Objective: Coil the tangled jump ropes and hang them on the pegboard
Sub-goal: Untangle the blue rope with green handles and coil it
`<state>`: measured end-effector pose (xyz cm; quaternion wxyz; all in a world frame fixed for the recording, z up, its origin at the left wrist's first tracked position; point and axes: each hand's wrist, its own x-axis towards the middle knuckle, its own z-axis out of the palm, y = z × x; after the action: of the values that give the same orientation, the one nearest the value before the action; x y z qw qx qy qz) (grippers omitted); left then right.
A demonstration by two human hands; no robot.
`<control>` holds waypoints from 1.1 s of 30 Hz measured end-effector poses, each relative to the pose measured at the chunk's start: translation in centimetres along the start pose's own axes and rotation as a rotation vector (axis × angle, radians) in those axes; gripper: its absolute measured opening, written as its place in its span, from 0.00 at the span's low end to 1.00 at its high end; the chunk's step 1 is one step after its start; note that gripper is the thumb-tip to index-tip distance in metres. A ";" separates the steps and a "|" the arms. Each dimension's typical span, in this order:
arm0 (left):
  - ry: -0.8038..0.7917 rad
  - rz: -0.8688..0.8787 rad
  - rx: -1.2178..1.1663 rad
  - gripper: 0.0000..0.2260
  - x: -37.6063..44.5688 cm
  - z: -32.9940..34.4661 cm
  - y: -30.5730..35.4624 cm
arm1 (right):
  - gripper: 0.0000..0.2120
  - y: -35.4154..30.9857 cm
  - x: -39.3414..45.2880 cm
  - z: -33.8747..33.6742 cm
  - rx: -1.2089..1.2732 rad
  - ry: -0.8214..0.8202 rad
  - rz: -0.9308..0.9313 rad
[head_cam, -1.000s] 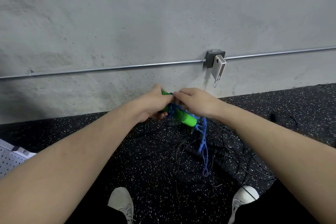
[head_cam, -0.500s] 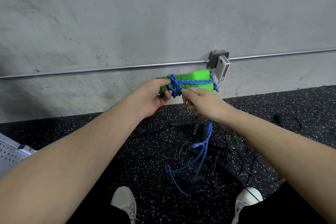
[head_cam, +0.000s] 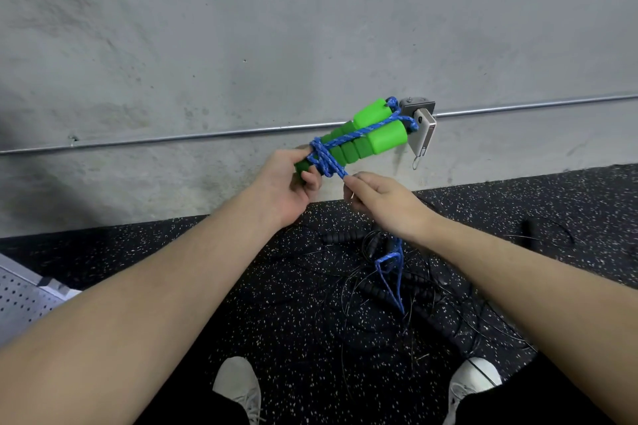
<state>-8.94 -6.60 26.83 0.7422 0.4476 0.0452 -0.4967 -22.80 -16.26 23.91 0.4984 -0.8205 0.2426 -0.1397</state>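
Left hand [head_cam: 288,183] grips the near end of two green foam handles [head_cam: 362,138], held side by side, tips angled up and away from it. Blue rope [head_cam: 326,157], one, is wrapped around them just above the left fingers; right hand [head_cam: 383,203] pinches the strand beside the wrap, and the slack hangs below it. Judgement: rope light, limp, braided, not slippery; foam soft, squashes under grip. Best hold: handles mid-length. Black ropes [head_cam: 397,272] lie tangled below both hands, count unclear. Pegboard [head_cam: 20,300], one, far left.

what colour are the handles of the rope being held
Bright green handles, wrapped in blue rope; seen in the head view.
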 end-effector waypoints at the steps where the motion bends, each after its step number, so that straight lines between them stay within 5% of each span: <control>1: -0.016 -0.006 0.006 0.06 0.0 -0.1 0.1 | 0.18 0.1 0.0 -0.2 0.003 -0.015 0.001; 11: -0.217 -0.088 0.321 0.11 -0.9 0.1 -0.1 | 0.23 1.1 -1.2 -2.6 -0.209 -0.151 -0.104; 14: -0.224 -0.039 0.487 0.10 -1.3 0.4 -0.1 | 0.20 1.3 -1.8 -4.3 -0.018 -0.312 -0.070; 16: -0.270 -0.032 0.592 0.10 -1.4 0.5 0.0 | 0.44 1.1 -1.9 -5.8 0.097 -0.420 -0.043; 17: -0.283 -0.031 0.639 0.10 -1.5 0.6 0.0 | 0.43 1.5 -2.4 -6.4 0.146 -0.444 -0.077; 18: -0.290 -0.032 0.677 0.10 -1.4 0.6 -0.1 | 0.30 3.1 -2.1 -6.7 0.118 -0.475 -0.114; 22: -0.340 -0.029 0.803 0.09 -1.3 0.7 -0.3 | 0.03 3.9 0.0 -6.7 0.134 -0.343 0.083; 27: -0.409 -0.002 1.044 0.07 -1.3 0.7 -0.7 | 0.16 2.8 0.2 -5.9 -0.124 -0.353 0.285; 33: -0.426 0.028 1.148 0.05 -0.8 0.0 -1.0 | 0.17 2.0 0.1 -6.1 -0.073 -0.396 0.430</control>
<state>-10.13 -6.17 26.66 0.3817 0.6673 -0.3849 -0.5108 -26.06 -21.66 24.94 0.5244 -0.7790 0.3137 0.1405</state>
